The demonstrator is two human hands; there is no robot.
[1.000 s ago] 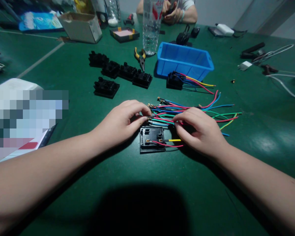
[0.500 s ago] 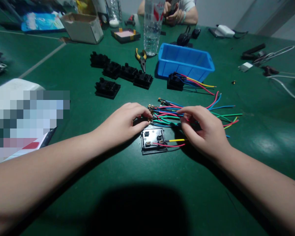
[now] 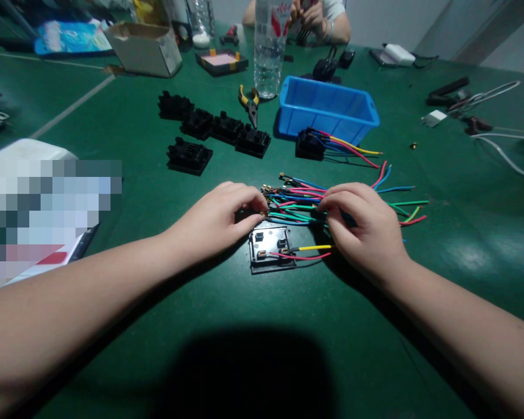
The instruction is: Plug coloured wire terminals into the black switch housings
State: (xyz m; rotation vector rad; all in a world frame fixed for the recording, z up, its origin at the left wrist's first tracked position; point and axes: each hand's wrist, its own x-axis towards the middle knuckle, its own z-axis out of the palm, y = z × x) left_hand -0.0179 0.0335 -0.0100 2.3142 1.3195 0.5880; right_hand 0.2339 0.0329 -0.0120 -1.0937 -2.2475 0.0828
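A bundle of coloured wires [image 3: 297,191] with metal terminals at the left ends lies before me. My left hand [image 3: 240,209] pinches a wire at its terminal end, thumb and forefinger closed at the bundle's left side. Over the bundle's middle, my right hand [image 3: 360,227] has curled fingers closed on wires; exactly which ones is hidden. Just below the bundle sits a black socket module [image 3: 271,250], back side up. A yellow wire [image 3: 312,248] and a red wire [image 3: 303,255] run from it toward my right hand.
Several black modules [image 3: 190,155] stand behind, near yellow-handled pliers [image 3: 250,107]. A wired module [image 3: 309,145] touches the blue bin [image 3: 332,110]. Beyond are a water bottle [image 3: 268,58], a cardboard box [image 3: 144,49] and another person's hands [image 3: 310,17]. Cables [image 3: 493,139] lie right.
My right hand has shifted slightly right, its fingertips lower over the wires. My left hand stays pinched at the terminals. The other person's hands have moved.
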